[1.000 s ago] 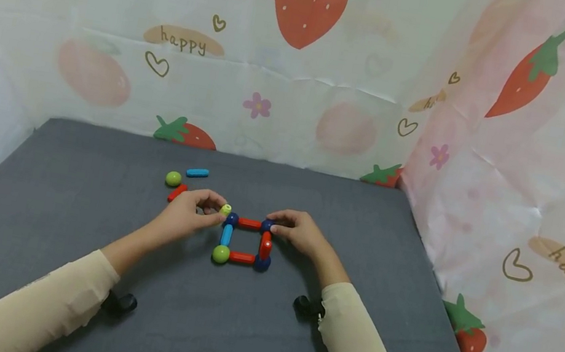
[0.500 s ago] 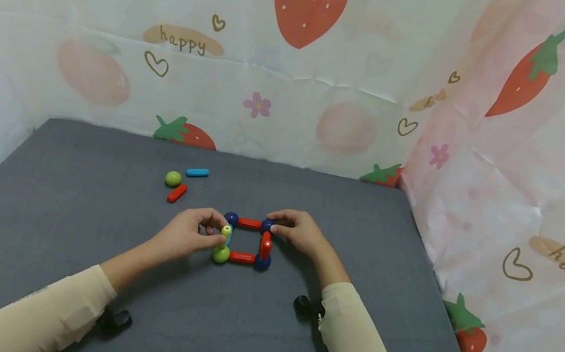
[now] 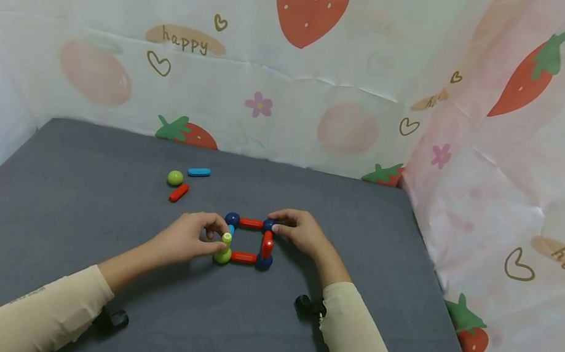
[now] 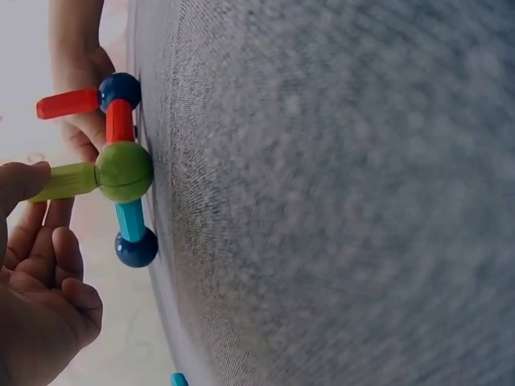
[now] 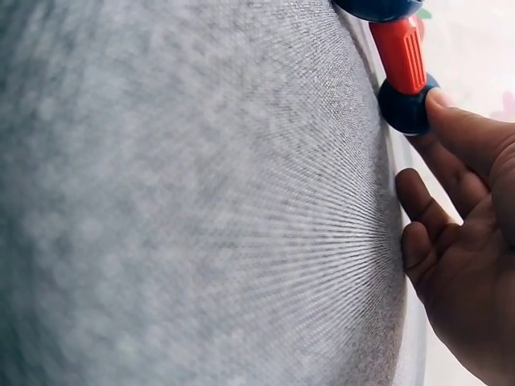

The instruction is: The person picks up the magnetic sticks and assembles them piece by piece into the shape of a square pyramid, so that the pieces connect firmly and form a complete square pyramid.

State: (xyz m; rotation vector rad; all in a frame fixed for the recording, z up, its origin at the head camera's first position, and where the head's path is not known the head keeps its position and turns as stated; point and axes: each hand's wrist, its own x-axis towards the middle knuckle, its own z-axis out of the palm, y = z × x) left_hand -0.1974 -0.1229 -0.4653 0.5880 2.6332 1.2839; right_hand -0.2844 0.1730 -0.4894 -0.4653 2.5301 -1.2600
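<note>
While the left hand (image 3: 189, 237) pinched the lime rod (image 4: 68, 182) upright between thumb and finger, its lower end met the green ball (image 4: 125, 172) just below that grip. The right hand (image 3: 301, 233) had thumb and forefinger closed on the navy ball (image 5: 405, 110) at its tips (the remaining fingers were loosely curled). If the lime rod sat off-centre when released, it could probably topple. Too much sideways push from the left hand might roll the green ball and break its joint with the light-blue rod (image 4: 129, 219) just beyond that hand; a tug from the right would likely skew the whole frame (image 3: 244, 257). The upright red rod (image 3: 267, 249), on the near side of the right hand, looked easy to knock with a careless sweep.
</note>
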